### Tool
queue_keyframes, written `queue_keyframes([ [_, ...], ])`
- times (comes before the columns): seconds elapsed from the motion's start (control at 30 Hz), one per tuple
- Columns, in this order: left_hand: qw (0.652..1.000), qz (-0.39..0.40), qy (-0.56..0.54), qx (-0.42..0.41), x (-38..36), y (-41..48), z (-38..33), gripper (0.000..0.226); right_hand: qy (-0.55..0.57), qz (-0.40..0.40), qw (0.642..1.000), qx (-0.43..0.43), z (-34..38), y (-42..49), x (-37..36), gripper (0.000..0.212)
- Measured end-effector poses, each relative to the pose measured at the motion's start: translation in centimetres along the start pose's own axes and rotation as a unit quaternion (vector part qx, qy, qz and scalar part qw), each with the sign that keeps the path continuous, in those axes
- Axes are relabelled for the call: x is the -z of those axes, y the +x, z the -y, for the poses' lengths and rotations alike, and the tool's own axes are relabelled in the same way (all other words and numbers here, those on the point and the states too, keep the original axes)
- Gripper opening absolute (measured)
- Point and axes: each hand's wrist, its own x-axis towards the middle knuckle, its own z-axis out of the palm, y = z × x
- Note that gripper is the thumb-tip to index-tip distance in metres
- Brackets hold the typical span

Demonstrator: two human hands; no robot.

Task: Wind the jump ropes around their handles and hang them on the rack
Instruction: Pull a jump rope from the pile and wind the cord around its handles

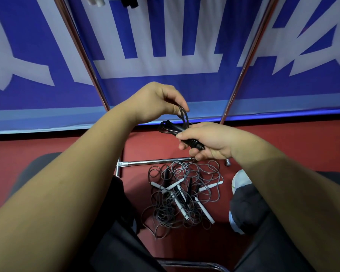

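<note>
Head view — looking down past two bare forearms toward the floor.

Left hand (155,103) raised at centre, grip pinched together on a loop of cord from the black jump rope (172,126). Loop hanging down from thumb and forefinger to the bundle below.

Right hand (206,142) just below and to the right, grip curled tight round the black handles (192,143) of that same rope. Handles lying side by side, tilted, ends poking out beneath the fingers. Several turns of cord already round the handles, a few slack coils sticking out to the left of the fist.

Down on the red floor (47,146), between the knees — tangled pile of ropes (183,195), grey and dark cords looped over one another. White handles (182,210) lying crosswise in the heap, a couple of dark handles among them; count of ropes not clear.

Rack: two chrome uprights (82,55) slanting up either side of the hands, chrome base bar (155,162) on the floor just behind the pile. At the top edge, white and black ends (130,2) hanging near the left upright, cropped too hard to identify.

Behind the rack, blue banner (165,85) with large white characters. White shoe (240,180) right of the pile, dark trouser knee (245,209) beside it.
</note>
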Motion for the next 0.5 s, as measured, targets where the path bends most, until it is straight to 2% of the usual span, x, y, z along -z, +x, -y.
queue_keyframes([
  [0.17, 0.991, 0.014, 0.131, -0.026, 0.8, -0.5, 0.4, 0.027, 0.051, -0.089, 0.994, 0.033, 0.2, 0.8, 0.5, 0.019],
  [0.27, 0.982, 0.046, 0.185, -0.002, 0.8, -0.7, 0.6, 0.037, 0.095, -0.127, 0.986, 0.059, 0.3, 1.2, 0.9, 0.018],
  [0.4, 0.969, 0.038, 0.233, 0.076, 0.1, -0.6, 0.9, 0.022, 0.126, -0.134, 0.978, 0.102, 0.5, 1.5, 0.6, 0.015],
  [0.5, 0.953, 0.026, 0.287, 0.092, -1.3, -0.3, 1.2, 0.015, 0.127, -0.134, 0.974, 0.128, 0.7, 1.4, 0.1, 0.033],
])
